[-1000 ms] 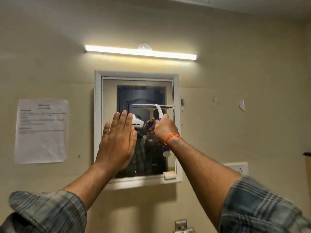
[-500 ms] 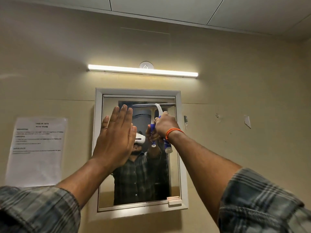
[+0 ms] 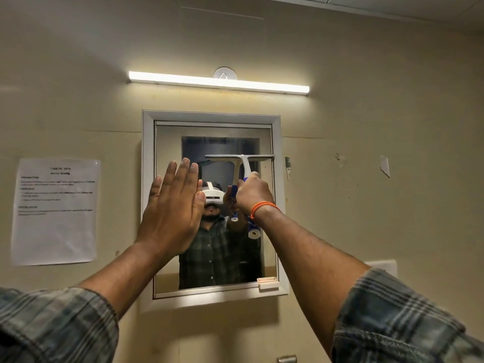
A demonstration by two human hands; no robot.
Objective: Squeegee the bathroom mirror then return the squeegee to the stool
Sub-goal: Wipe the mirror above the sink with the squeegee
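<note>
Squeegee point(image 3: 242, 163): white blade bar and neck, blue handle with white end. Mirror point(image 3: 167, 142): white frame. Wristband point(image 3: 263, 206): orange. Shirt sleeves point(image 3: 392, 318): grey-blue plaid. Wall point(image 3: 379, 127): pale beige. Paper notice point(image 3: 55, 213): white, black print.

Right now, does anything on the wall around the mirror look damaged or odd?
Yes. Right of the mirror, the wall has a torn paper scrap and a small chipped patch. Nothing else looks odd.
</note>
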